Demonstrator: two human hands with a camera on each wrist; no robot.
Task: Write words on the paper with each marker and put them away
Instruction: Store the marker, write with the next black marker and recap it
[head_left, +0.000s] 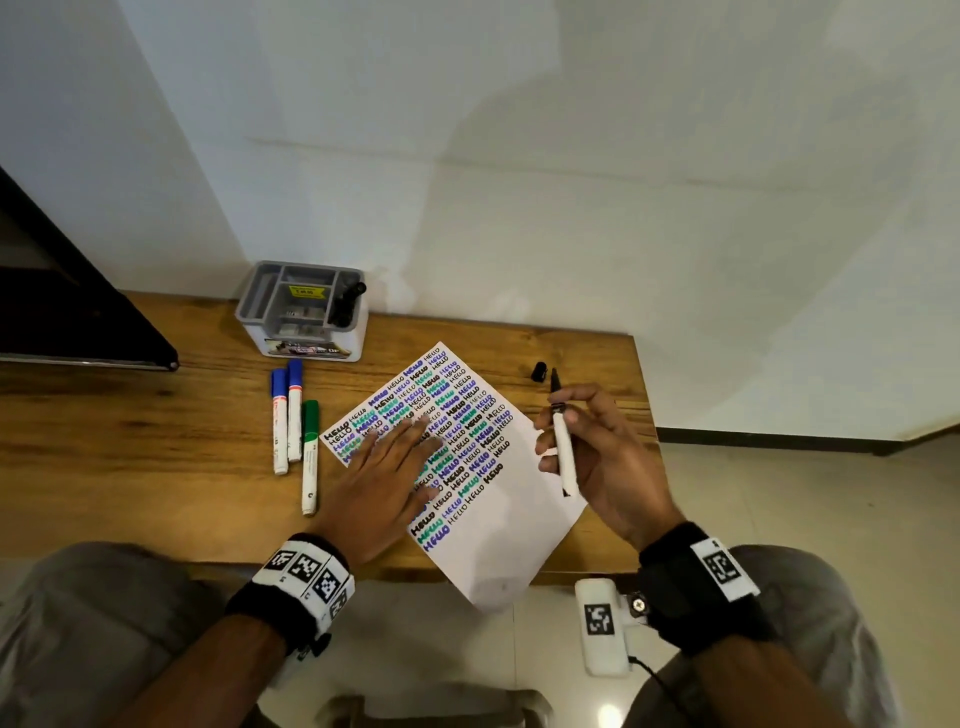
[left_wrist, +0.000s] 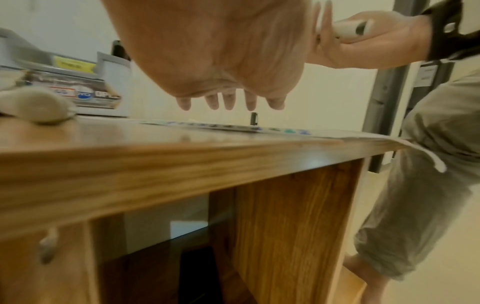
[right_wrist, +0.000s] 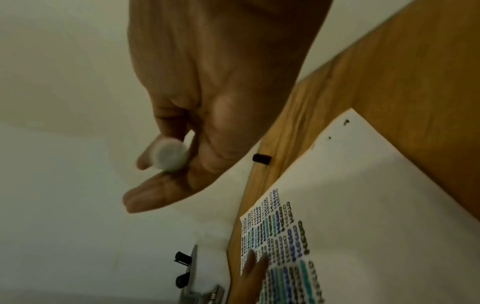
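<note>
Left hand (head_left: 387, 470) lies flat, fingers spread, on the paper (head_left: 511, 540); right hand (head_left: 597, 457) grips an uncapped marker (head_left: 563, 452) above it.

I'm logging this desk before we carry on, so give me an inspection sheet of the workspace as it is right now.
Surface: wooden table, paper corner overhanging the front edge.
Job's things: paper filled with rows of HELLO; uncapped black marker; loose black cap; two blue markers and a green marker, capped.
Clutter: grey organiser holding dark items.
Grippers: left hand flat over the paper; right hand holds the black marker.
Cables: thin one by the right wrist.
Surroundings: white wall, tiled floor.
</note>
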